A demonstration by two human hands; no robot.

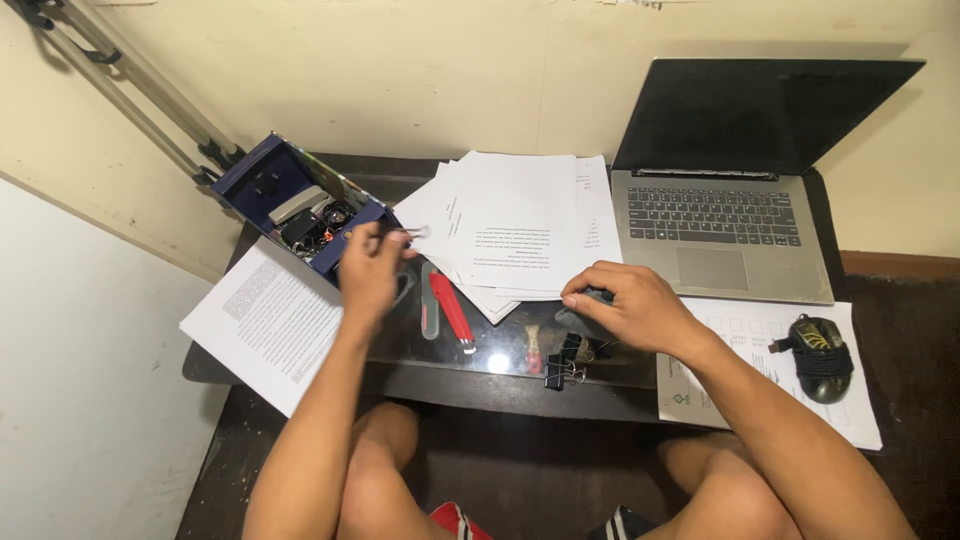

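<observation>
Bare knees showed at the bottom edge, tucked under a dark desk (590, 395) with a glossy top. Above them the left hand (368, 270) was raised beside an open blue box (262, 165) of small supplies, its fingertips pinched on a small metal clip (415, 233). The clip hung just off the corner of a fanned stack of printed pages (520, 225), near it but not clearly touching. The right hand (630, 305) lay curled, knuckles up, at the lower edge of the same stack, pressing on something dark beneath it; whether it gripped that thing could not be told.

Between the hands lay a red box cutter (452, 312), and nearer the desk's front edge sat a cluster of black binder clips (567, 362). A loose printed sheet (268, 320) overhung the left side of the desk. An open laptop (720, 200) stood at the right rear, with a wrapped black mouse (822, 352) resting on more paper in front of it.

Judging by its look, the clip was light, stiff and springy, best held by its wire loops. The pages seemed thin, limp and slippery against each other, so they would likely need squaring and a firm hold at one corner.
</observation>
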